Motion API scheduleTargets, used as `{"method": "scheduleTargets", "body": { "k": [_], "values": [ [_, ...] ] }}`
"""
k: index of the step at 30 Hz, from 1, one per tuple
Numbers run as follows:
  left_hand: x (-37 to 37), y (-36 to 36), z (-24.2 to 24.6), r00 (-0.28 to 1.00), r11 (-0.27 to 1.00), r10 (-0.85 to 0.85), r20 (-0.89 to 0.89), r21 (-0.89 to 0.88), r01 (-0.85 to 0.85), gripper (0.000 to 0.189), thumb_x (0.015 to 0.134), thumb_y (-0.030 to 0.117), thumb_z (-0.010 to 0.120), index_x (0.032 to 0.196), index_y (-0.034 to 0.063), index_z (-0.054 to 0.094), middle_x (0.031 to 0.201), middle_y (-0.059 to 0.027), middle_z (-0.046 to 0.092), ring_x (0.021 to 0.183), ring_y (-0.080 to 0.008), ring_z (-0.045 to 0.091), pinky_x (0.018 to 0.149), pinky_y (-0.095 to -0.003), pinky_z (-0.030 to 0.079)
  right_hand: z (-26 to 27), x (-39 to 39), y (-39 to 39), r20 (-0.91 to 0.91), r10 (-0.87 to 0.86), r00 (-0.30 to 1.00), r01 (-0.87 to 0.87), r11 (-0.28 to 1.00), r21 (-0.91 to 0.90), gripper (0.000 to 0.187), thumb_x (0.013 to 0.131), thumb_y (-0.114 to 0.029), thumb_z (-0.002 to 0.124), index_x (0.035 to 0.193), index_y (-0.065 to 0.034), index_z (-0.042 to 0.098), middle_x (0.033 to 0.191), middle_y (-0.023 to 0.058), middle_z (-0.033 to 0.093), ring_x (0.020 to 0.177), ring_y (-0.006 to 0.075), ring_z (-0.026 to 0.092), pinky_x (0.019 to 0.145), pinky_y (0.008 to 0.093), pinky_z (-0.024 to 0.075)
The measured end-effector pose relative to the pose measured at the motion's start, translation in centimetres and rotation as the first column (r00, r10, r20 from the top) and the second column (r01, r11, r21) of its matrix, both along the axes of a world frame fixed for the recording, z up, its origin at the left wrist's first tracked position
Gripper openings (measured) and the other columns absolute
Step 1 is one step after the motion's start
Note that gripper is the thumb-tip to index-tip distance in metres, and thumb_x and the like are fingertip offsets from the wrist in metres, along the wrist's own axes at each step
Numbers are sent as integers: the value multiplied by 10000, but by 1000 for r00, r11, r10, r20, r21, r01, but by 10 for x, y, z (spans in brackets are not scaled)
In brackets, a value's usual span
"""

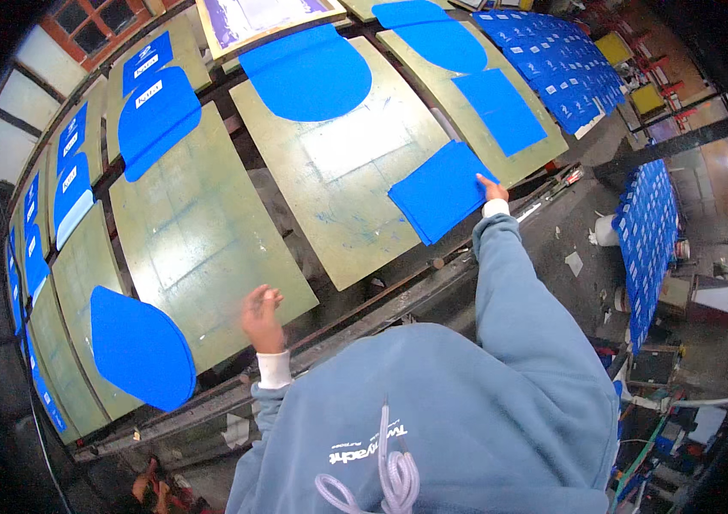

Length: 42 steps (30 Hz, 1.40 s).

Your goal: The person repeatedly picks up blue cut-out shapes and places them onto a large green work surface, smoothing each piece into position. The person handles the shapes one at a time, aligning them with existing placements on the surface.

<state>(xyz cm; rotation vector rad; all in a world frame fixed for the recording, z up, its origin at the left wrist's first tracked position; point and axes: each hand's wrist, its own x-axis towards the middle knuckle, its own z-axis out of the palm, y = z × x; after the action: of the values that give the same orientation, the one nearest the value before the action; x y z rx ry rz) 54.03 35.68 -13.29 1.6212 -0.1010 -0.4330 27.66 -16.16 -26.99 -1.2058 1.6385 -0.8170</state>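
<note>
My right hand (493, 188) grips the corner of a stack of blue rectangular fabric pieces (442, 191), thumb on top and the other fingers mostly hidden. That stack overlaps the near right corner of a greenish printing board (286, 167). Slightly blurred, my left hand (262, 316) hovers by the near edge of the neighbouring board (190, 225), with no visible object in it and its fingers partly curled. To its left lies a pile of rounded blue fabric pieces (142, 350). A rounded blue piece (309, 77) lies flat at the far end of the middle board.
A wooden-framed printing screen (267, 26) rests at the far side. Printed blue pieces (159, 103) lie on boards to the left. On the right board is a plain blue rectangle (502, 112). A metal rail (376, 308) borders the near side, and printed blue sheets (646, 250) hang at right.
</note>
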Motion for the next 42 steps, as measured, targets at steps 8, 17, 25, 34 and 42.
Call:
{"method": "scheduleTargets", "body": {
  "k": [8,17,25,34,42],
  "values": [
    [-18,-46,13,968,964,-252,-10,-90,250,194,886,103,593,1016,-41,591,897,-115,648,829,-162,634,751,-289,527,124,48,66,-186,446,875,-482,775,-408,347,692,-131,763,980,21,645,899,136,689,782,222,660,762,330,508],
    [19,50,27,999,993,28,33,-118,-24,175,893,107,586,983,-42,601,841,-96,640,755,-139,624,693,-256,516,239,222,314,385,780,494,-664,624,-412,222,778,-60,709,968,26,634,877,51,669,768,102,597,716,248,482],
    [43,157,20,978,980,198,67,-31,-196,139,905,123,579,936,-11,595,788,-62,625,684,-106,597,613,-227,485,106,276,419,616,442,653,-467,875,-133,278,747,-63,736,991,2,621,913,96,667,789,155,621,752,287,493],
    [12,113,-15,843,994,-55,-535,-112,-6,265,912,244,578,959,-17,593,822,-132,656,690,-188,659,629,-276,546,79,231,372,-384,716,583,-812,531,-242,184,792,-165,673,780,16,642,724,153,660,644,250,643,619,346,497],
    [5,-9,-32,425,714,-296,-856,-493,-497,488,877,395,595,1113,-27,528,1028,-191,630,987,-286,623,907,-455,490,127,236,307,132,831,540,-795,555,-243,198,868,-178,595,897,17,612,761,120,660,694,164,632,629,315,498]
  ]
}}
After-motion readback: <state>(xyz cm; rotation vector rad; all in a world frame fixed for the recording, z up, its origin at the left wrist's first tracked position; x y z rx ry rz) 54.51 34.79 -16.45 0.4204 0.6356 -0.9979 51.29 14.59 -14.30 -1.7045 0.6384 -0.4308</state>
